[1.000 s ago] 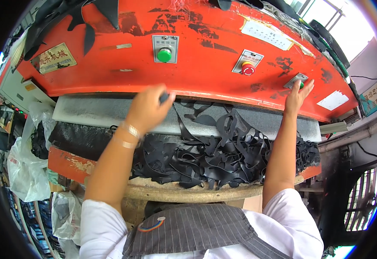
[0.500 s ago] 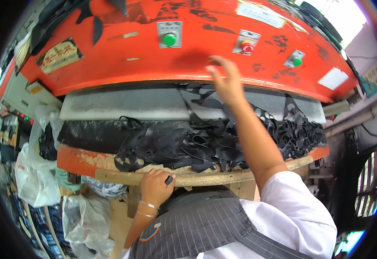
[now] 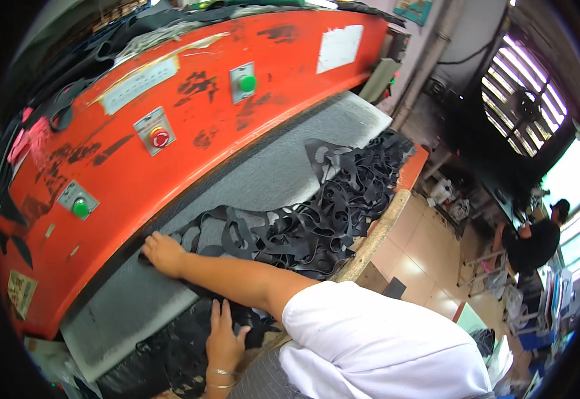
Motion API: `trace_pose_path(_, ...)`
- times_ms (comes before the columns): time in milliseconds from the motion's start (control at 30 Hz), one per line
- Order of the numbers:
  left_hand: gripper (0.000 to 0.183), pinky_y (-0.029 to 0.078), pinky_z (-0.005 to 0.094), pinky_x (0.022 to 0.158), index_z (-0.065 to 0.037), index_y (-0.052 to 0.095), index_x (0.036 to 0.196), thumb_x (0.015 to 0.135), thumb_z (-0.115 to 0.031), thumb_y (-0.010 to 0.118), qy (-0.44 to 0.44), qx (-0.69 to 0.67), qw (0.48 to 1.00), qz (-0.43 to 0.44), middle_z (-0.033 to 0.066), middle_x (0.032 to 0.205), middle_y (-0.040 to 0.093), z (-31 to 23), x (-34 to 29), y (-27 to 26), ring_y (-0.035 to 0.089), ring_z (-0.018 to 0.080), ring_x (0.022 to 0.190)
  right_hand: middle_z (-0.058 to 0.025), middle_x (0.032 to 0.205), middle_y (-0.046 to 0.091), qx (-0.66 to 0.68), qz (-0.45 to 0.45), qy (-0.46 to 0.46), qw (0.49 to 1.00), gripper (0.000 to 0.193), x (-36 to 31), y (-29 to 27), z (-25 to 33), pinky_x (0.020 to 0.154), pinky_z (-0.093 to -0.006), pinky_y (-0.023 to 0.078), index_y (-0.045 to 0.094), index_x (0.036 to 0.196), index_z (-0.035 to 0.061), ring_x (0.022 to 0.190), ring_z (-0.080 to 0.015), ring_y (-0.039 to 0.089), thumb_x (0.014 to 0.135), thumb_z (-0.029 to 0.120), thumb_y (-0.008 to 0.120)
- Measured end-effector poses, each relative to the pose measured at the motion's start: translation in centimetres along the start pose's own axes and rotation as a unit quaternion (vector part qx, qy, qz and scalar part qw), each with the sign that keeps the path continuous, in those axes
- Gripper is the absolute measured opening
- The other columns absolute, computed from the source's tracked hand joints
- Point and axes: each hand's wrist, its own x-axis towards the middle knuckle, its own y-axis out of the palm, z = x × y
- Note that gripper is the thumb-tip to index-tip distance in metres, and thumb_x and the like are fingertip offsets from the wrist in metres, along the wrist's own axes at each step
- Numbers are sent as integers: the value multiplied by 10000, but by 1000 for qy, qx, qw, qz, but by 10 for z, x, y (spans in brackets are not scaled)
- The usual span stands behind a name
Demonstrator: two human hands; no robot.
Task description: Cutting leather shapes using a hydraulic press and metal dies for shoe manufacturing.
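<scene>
My right hand reaches across the grey pad below the red machine front. Its fingers curl down onto the far end of a black cut-out scrap sheet, close to the machine's lower edge; the fingertips are partly hidden. My left hand, with bracelets on the wrist, lies lower down over black scraps, fingers stretched and apart. Curly black offcuts are heaped along the pad's near side to the right. Part of the heap is hidden behind my right forearm.
The red machine front carries two green buttons and a red knob. A wooden rail edges the bench. At the far right a person in dark clothes sits by a window.
The view has swung right. My right hand has come down from before the red front to the scrap sheet on the pad. My left hand has left the wooden rail and opened over scraps.
</scene>
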Motion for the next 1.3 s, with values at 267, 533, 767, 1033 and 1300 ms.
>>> trace_pose_path(267, 359, 529, 424, 740, -60, 622, 1112, 805, -237, 683, 11, 203, 979, 31, 119, 986, 636, 64, 20, 13, 655, 341, 884, -172, 926, 662, -28, -37, 93, 995, 247, -51, -141, -57, 814, -455, 503, 682, 921, 65, 931, -357, 629, 715, 194, 723)
trace_pose_path(533, 289, 487, 383, 844, 28, 622, 1105, 878, -151, 636, -96, 115, 969, -194, 195, 1068, 657, 247, -65, -29, 637, 317, 963, -204, 1063, 599, -267, -112, 525, 800, 370, -245, -262, -227, 871, -434, 503, 580, 1019, -18, 1072, -394, 553, 792, 245, 709)
trace_pose_path(767, 558, 453, 462, 931, 82, 519, 1289, 949, -360, 543, -438, 40, 838, -322, 287, 1225, 586, 228, -141, -134, 581, 430, 1066, -210, 881, 629, -158, 60, 305, 937, 171, -218, -149, -67, 834, -444, 467, 621, 793, -18, 862, -380, 614, 742, 139, 576)
trace_pose_path(1033, 496, 467, 457, 948, 34, 597, 1228, 927, -360, 610, -378, 30, 781, -497, 250, 1224, 602, 164, -148, -190, 588, 407, 1091, -218, 1115, 566, 382, 200, 56, 900, 434, -153, -112, 77, 946, -456, 430, 533, 1151, -28, 1078, -398, 525, 817, 211, 677)
trace_pose_path(1300, 156, 461, 228, 601, -26, 666, 1028, 900, -110, 633, -123, -197, 910, -343, 55, 947, 642, -30, -66, -43, 560, 90, 671, -147, 1226, 555, 548, 210, 243, 773, 561, -215, -226, -1, 981, -393, 441, 405, 1324, 82, 1196, -256, 538, 864, 193, 708)
